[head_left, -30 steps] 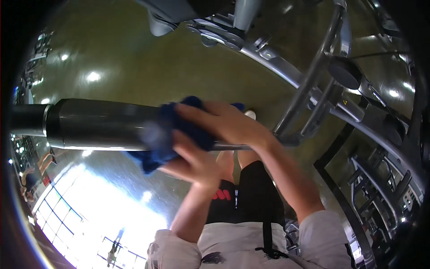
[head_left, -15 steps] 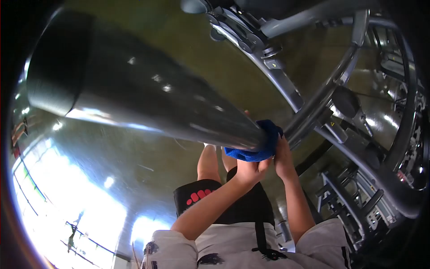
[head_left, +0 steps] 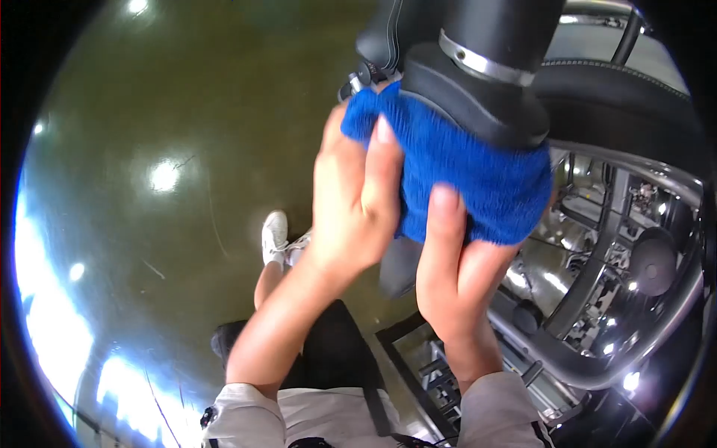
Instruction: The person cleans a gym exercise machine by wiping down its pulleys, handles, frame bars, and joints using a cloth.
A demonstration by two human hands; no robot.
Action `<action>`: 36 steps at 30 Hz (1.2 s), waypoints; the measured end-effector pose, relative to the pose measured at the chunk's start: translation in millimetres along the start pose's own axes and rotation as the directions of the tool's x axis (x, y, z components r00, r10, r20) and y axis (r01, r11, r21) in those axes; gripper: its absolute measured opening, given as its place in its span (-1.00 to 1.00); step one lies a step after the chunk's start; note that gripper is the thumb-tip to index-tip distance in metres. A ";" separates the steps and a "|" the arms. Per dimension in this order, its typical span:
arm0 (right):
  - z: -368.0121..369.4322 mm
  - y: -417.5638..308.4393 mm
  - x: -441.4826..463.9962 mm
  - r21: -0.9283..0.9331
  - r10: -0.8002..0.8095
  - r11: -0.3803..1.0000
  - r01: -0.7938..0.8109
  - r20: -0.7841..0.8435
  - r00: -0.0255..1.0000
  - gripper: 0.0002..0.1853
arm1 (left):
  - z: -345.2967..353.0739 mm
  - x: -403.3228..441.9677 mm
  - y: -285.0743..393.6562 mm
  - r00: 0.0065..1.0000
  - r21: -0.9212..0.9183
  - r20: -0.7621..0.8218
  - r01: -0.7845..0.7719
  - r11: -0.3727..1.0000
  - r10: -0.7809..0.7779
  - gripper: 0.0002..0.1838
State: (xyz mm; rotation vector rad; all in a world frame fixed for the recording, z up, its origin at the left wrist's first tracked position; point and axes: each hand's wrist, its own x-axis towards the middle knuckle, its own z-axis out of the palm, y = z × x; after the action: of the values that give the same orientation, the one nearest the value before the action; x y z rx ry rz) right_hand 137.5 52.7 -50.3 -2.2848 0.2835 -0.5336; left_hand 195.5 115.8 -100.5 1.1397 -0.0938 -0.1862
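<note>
A blue cloth [head_left: 470, 172] is wrapped round the lower side of a dark machine part [head_left: 478, 97], just beneath a black post with a metal collar [head_left: 485, 66]. My left hand [head_left: 355, 187] grips the cloth's left end, its thumb lying along the fabric. On the cloth's lower edge is my right hand [head_left: 463, 261], thumb pressed on the front and the other fingers mostly hidden behind. Both hands are closed on the cloth. What lies under the fabric is hidden.
Curved metal frame tubing [head_left: 597, 373] and a black padded piece [head_left: 612, 104] of gym equipment stand on the right. My white shoe [head_left: 275, 235] is on the shiny greenish-brown floor [head_left: 187, 97]. Bright light comes in at the lower left.
My view has swung away from the long grey tube. Both hands and the blue cloth have moved from that tube to the dark part under the post, and appear closer.
</note>
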 end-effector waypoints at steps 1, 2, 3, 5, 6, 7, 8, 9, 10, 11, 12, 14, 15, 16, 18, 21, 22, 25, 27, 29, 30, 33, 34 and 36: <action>6.4 -2.6 12.7 -0.009 -0.017 1.000 0.017 0.015 1.000 -0.44 | 2.0 10.7 22.4 0.992 0.282 -0.048 -0.095 0.955 0.113 -0.64; 12.7 -4.4 23.4 0.017 -0.072 0.997 0.073 -0.060 0.996 -0.43 | 2.0 16.1 32.6 0.972 0.548 -0.063 -0.157 0.822 0.228 -0.66; 16.1 -5.7 29.0 0.043 -0.122 0.991 0.129 -0.135 0.983 -0.42 | -13.9 26.6 23.3 0.990 0.288 0.005 -0.140 0.947 0.144 -0.68; 14.8 -1.9 30.9 -0.018 -0.148 0.989 0.147 -0.123 0.981 -0.41 | -13.4 19.5 18.7 0.998 -0.037 -0.054 -0.023 0.999 0.021 -0.72; 14.5 0.2 31.1 -0.076 -0.159 0.986 0.150 -0.126 0.979 -0.40 | -12.8 17.2 23.2 0.999 -0.209 -0.041 0.009 0.978 -0.018 -0.71; 16.3 0.0 29.7 0.009 -0.111 0.993 0.114 -0.135 0.985 -0.37 | -16.5 14.4 23.4 0.998 -0.195 0.004 -0.058 0.979 0.060 -0.71; 17.5 0.5 31.2 0.010 -0.117 0.993 0.120 -0.131 0.984 -0.37 | -15.4 11.8 22.8 0.998 -0.197 -0.002 -0.064 0.978 0.065 -0.71; 18.7 1.8 33.9 -0.021 -0.226 0.974 0.225 -0.153 0.962 -0.36 | -12.8 9.3 21.7 0.999 -0.321 -0.006 -0.049 0.946 0.050 -0.71; 19.0 2.5 36.0 -0.056 -0.333 0.943 0.328 -0.172 0.927 -0.35 | -10.9 7.7 21.8 0.999 -0.441 -0.007 -0.035 0.897 0.035 -0.71; 14.6 1.7 34.8 -0.099 -0.361 0.931 0.350 -0.118 0.925 -0.33 | -13.5 7.0 23.4 0.999 -0.305 -0.013 -0.031 0.952 0.029 -0.69; 14.5 3.4 34.9 -0.098 -0.368 0.929 0.358 -0.118 0.922 -0.33 | -16.7 10.5 22.4 0.999 -0.307 -0.016 -0.039 0.951 0.036 -0.69; 15.6 9.3 33.3 0.029 -0.340 0.936 0.350 -0.168 0.925 -0.25 | -21.5 21.6 18.9 0.958 -0.093 0.037 -0.279 0.956 0.284 -0.68; 15.0 10.8 33.6 -0.023 -0.365 0.930 0.367 -0.185 0.913 -0.31 | -21.7 24.7 20.0 0.947 -0.048 0.020 -0.319 0.947 0.320 -0.64; 14.1 10.7 32.8 -0.022 -0.367 0.929 0.369 -0.185 0.912 -0.31 | -25.7 26.4 21.1 0.946 -0.047 0.020 -0.321 0.946 0.323 -0.64; 12.1 8.9 31.3 -0.217 -0.478 0.871 0.440 -0.171 0.862 -0.38 | -37.9 29.4 23.1 0.835 0.254 0.228 -0.547 0.798 0.500 -0.57; 20.5 8.6 35.0 -0.059 -0.472 0.875 0.480 -0.324 0.820 -0.41 | -32.0 16.1 31.6 0.846 0.329 0.199 -0.533 0.779 0.495 -0.52; 30.7 5.6 34.7 0.093 -0.368 0.887 0.452 -0.450 0.814 -0.39 | -30.8 14.5 30.6 0.850 0.320 0.187 -0.526 0.788 0.492 -0.52; 15.3 0.6 24.8 -0.070 -0.263 0.965 0.254 -0.310 0.914 -0.31 | -33.2 15.7 25.2 0.890 0.297 0.189 -0.455 0.840 0.415 -0.51; 10.9 0.7 23.2 -0.189 -0.244 0.961 0.203 -0.228 0.943 -0.27 | -32.0 20.7 22.0 0.946 0.177 0.164 -0.307 0.935 0.279 -0.46; 12.6 2.8 26.0 -0.158 -0.271 0.959 0.237 -0.245 0.931 -0.25 | -26.9 22.8 22.9 0.963 0.105 0.102 -0.260 0.960 0.249 -0.56; 14.5 4.2 27.4 -0.125 -0.292 0.956 0.267 -0.266 0.919 -0.24 | -22.3 22.3 24.8 0.958 0.080 0.040 -0.286 0.955 0.284 -0.70; 13.5 7.3 27.6 -0.117 -0.321 0.946 0.301 -0.248 0.914 -0.21 | -7.7 9.7 23.8 0.996 -0.239 -0.009 -0.085 0.967 0.086 -0.57; 12.6 7.2 27.6 -0.128 -0.329 0.943 0.307 -0.215 0.920 -0.23 | -6.3 8.3 23.4 0.996 -0.242 -0.008 -0.086 0.967 0.086 -0.57; 11.5 6.3 28.3 -0.125 -0.297 0.954 0.274 -0.245 0.923 -0.31 | -4.8 6.5 21.9 0.994 -0.280 -0.056 -0.109 0.954 0.097 -0.55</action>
State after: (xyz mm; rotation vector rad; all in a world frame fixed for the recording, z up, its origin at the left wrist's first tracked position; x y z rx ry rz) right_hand 167.6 45.5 -53.9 -2.3553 0.1001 -0.9956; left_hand 204.8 127.6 -82.7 0.8497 -0.0868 -0.0795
